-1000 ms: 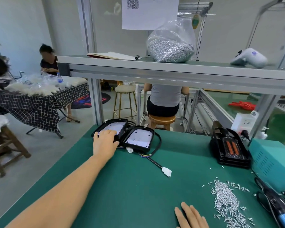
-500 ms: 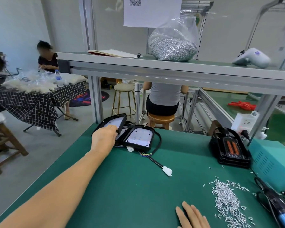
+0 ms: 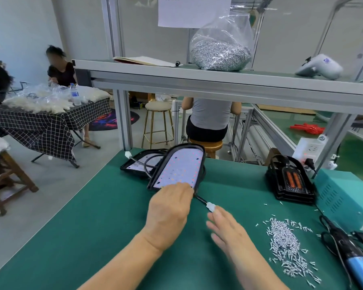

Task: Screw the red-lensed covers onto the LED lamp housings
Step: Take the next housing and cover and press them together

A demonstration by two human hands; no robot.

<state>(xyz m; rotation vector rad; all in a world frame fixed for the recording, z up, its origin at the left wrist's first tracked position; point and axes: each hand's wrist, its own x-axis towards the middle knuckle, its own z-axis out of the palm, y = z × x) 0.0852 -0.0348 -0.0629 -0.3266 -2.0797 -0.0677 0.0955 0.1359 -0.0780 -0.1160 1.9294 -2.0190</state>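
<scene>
Two housings [image 3: 177, 170], one gripped by left hand [image 3: 169, 214]; right hand [image 3: 224, 228] flat, fingers straight.

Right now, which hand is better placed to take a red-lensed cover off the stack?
Right. The right hand is open and free, on the same side as the cover stack. The left hand grips the tilted lamp housing and would have to reach across.

Your left hand [image 3: 169, 212] now grips the near end of one LED housing [image 3: 179, 169] and has it tilted up and drawn toward you, off the other housing [image 3: 137, 164]. Your right hand [image 3: 226, 229] is forward now, fingers beside the white connector [image 3: 210, 206].
</scene>
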